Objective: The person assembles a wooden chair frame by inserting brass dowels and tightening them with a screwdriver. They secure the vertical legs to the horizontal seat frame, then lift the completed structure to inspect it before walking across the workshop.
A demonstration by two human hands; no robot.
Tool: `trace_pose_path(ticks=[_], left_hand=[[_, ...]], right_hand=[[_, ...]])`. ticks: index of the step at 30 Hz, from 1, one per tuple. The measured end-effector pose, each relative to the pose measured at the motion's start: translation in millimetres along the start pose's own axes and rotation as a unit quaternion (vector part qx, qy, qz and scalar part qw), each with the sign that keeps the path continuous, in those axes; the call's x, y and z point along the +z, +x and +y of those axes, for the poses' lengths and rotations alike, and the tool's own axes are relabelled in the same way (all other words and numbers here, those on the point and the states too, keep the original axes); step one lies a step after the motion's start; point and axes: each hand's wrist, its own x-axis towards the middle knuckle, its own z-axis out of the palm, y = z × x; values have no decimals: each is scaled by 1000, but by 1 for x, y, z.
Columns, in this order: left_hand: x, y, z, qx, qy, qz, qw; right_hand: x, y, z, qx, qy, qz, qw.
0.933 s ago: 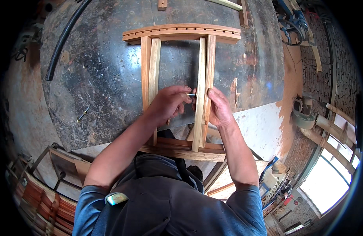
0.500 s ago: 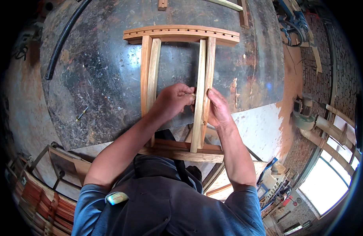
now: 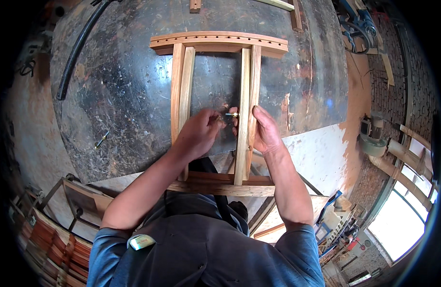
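A wooden frame [image 3: 215, 42] reaches from the workbench to my waist, with a row of dark holes along its far rail. Two pairs of slats run toward me. Out of the right inner slat [image 3: 242, 95] sticks a small metal bolt [image 3: 232, 114], pointing left with a dark tip and a brassy part by the wood. My left hand [image 3: 200, 133] is just left of the bolt, fingers bent, thumb and forefinger slightly apart and off it. My right hand [image 3: 266, 130] wraps the right pair of slats; its fingertips show behind them and its thumb lies on the outer slat.
A similar bolt [image 3: 102, 139] lies on the dark, stained workbench [image 3: 125, 95] at left. A black hose [image 3: 79, 52] crosses the far left. More wooden pieces [image 3: 297, 16] lie at the far edge. The frame's near rail [image 3: 220, 189] is against my apron.
My left hand has drawn back left and a little nearer me from the slat, baring the bolt. My right hand keeps its grip; the frame has barely shifted.
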Motion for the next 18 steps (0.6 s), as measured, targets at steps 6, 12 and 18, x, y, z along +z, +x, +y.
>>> trace_pose_path(ticks=[6,12,18], left_hand=[[-7,12,7,223,215,34,950],[-6,16,15,241,315,42,917],[-7,19,19,224,389,10,894]], right_hand=[[1,0,-6,4,0,-12,1000],[-6,4,-11,16,-4,-19,1000],[-7,5,-16,17,-10,-21,1000]])
